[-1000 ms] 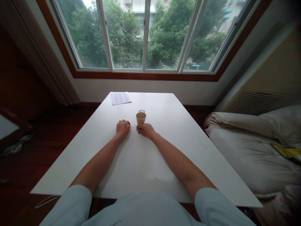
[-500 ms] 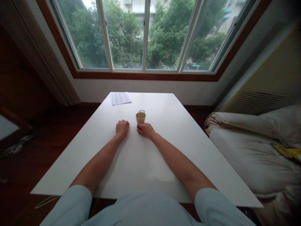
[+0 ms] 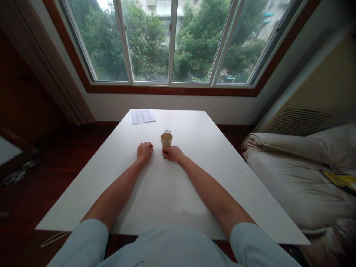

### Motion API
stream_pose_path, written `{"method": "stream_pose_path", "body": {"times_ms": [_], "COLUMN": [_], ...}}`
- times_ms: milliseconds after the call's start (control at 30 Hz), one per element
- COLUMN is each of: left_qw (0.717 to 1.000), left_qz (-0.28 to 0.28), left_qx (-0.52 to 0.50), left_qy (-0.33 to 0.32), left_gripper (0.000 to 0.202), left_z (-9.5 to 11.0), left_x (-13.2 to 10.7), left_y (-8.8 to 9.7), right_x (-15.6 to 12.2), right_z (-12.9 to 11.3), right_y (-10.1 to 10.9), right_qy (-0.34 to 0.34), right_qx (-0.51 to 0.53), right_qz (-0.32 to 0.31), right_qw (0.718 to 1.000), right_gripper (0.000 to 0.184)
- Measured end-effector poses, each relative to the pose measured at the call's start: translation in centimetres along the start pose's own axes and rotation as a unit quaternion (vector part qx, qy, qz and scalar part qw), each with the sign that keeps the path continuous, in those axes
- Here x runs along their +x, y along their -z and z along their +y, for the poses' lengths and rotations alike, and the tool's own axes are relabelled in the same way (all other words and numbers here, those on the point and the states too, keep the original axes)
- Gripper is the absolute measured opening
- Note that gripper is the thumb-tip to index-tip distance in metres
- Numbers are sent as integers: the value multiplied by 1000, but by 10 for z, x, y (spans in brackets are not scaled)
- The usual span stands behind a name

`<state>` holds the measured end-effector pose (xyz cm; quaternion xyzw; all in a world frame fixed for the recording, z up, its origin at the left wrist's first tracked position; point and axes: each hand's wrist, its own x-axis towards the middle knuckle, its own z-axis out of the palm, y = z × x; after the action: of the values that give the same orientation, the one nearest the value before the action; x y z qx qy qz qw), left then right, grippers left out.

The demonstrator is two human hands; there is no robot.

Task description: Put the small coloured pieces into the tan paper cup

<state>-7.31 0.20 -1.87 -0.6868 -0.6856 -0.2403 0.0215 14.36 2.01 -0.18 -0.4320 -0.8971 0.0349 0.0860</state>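
A small beige bucket [image 3: 166, 140] with a thin wire handle stands upright on the white table [image 3: 178, 193]. Just in front of it is my right hand [image 3: 173, 154], its fingers pinched around a small dark object [image 3: 166, 152] too small to name. Dark specks show at and below those fingertips. My left hand [image 3: 144, 151] rests on the table to the left of the bucket, fingers curled in, with nothing visible in it. Behind the bucket lies a thin dark loop [image 3: 167, 131], partly hidden by the rim.
Printed sheets of paper [image 3: 142, 116] lie at the table's far left corner. A cushioned sofa [image 3: 278, 174] with pale covers runs along the right side. Beyond the table is a wide window [image 3: 170, 44]. Cables [image 3: 16, 176] lie on the dark floor at left.
My right hand has shifted very slightly toward me, and the dark object at its fingertips shows more. The left hand and the bucket stay essentially where they were.
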Motion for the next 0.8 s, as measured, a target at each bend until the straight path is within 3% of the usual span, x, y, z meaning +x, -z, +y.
{"method": "stream_pose_path", "body": {"times_ms": [500,800], "left_qw": [1000,1000], "left_qz": [3,-6], "left_qx": [-2,-7], "left_qy": [-10,1], "left_gripper": [18,18], "left_z": [-3,0], "left_x": [2,1], "left_y": [-3,-1], "right_x": [1,-6], "right_z": [-1,-16], "right_y": [-5,9], "right_qy": [25,51], "right_qx": [19,39], "right_qz": [25,110], "right_qw": [999,992], "right_gripper": [20,19]}}
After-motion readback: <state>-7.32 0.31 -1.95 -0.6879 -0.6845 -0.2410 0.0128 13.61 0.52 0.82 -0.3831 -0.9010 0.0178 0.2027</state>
